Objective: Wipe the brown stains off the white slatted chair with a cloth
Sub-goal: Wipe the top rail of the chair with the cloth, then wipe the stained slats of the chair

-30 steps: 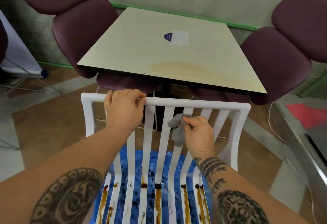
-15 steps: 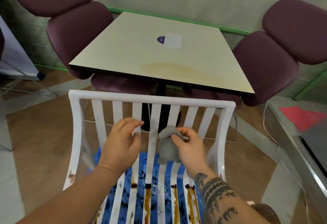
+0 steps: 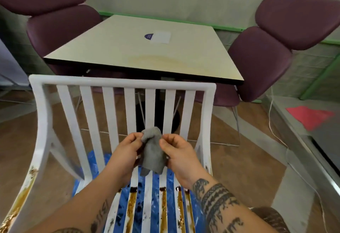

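The person's left hand (image 3: 126, 152), which a second ago was gripping the top rail of the chair (image 3: 119, 81), is now meeting the right hand (image 3: 182, 157) in front of the middle back slats. Both are pinching the grey cloth (image 3: 152, 152) between them. The fingers of each hand are curling narrowly around one upper edge, and the rest of the cloth is hanging down over the back edge of the seat. The cloth is no longer pressing against a slat, as it was in the right hand alone. Wiping seems to be pausing while the person refolds or regrips the cloth.

The brown stains (image 3: 131, 207) are still running along the seat slats toward the front edge, and more are showing on the left side rail, so most of the job looks undone. A blue sheet (image 3: 95, 161) is lying under the seat.

Beyond the top rail, a pale square table (image 3: 128, 52) is standing with a paper label (image 3: 160, 37) near its far edge. Purple padded chairs (image 3: 60, 24) are flanking it on a wooden floor (image 3: 22, 140). A red sheet (image 3: 309, 116) is lying on a grey surface at the right.
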`<state>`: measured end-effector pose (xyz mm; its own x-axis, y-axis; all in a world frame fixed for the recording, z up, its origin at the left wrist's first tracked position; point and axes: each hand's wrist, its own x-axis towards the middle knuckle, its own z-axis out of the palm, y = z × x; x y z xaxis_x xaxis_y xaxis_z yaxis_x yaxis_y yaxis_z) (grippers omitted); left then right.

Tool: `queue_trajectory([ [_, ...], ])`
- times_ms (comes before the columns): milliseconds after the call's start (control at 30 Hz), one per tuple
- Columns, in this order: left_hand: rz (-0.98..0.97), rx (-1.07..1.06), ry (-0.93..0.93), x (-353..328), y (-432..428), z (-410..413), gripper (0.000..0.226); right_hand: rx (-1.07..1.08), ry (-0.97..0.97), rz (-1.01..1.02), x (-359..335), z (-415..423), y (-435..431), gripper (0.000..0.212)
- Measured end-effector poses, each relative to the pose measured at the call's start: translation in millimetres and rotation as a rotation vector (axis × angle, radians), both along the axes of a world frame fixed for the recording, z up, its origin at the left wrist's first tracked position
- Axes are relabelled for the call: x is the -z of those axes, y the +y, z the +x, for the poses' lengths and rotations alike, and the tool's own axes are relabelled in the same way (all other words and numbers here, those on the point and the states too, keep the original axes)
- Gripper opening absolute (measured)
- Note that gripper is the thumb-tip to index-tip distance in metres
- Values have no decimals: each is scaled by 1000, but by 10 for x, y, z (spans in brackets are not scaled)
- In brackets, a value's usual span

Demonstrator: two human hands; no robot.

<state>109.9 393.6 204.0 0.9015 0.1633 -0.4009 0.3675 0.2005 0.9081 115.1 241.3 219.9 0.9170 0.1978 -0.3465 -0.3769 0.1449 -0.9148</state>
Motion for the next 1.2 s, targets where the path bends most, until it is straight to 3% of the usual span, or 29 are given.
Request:
queue_trajectory([
  [167, -64, -55, -67, 213, -27, -115, 17, -61, -24, 55, 209, -146, -53, 44],
  [300, 11, -58, -90, 329, -55, -387, 22, -112, -149, -95, 270, -449, -70, 18],
  [433, 24, -92, -101, 240, -100, -811, 32, -89, -236, -165, 255, -845, -139, 15],
  [567, -5, -42, -85, -77, -70, -1300, 56, -44, -252, -159, 64, -1258, -197, 15],
  [600, -5, -10, -110, -171, -54, -1424, 55, -29, -262, -148, -30, -1356, -206, 14],
  [700, 50, 43, -188, -498, -13, -1805, 25, 24, -325, -148, -352, -1668, -257, 17],
  [867, 140, 91, -253, -929, 41, -2180, 6, 112, -451, -254, -722, -1922, -325, 18],
  [1033, 92, 354, -220, -1101, 1, -2551, 22, 59, -516, -274, -950, -2222, -424, 17],
  [1133, 123, 261, -238, -942, -28, -2649, 20, 54, -474, -244, -933, -2466, -474, 27],
  [1200, 42, 155, -249, -784, -46, -2665, 19, -13, -283, -112, -792, -2596, -523, 38],
])
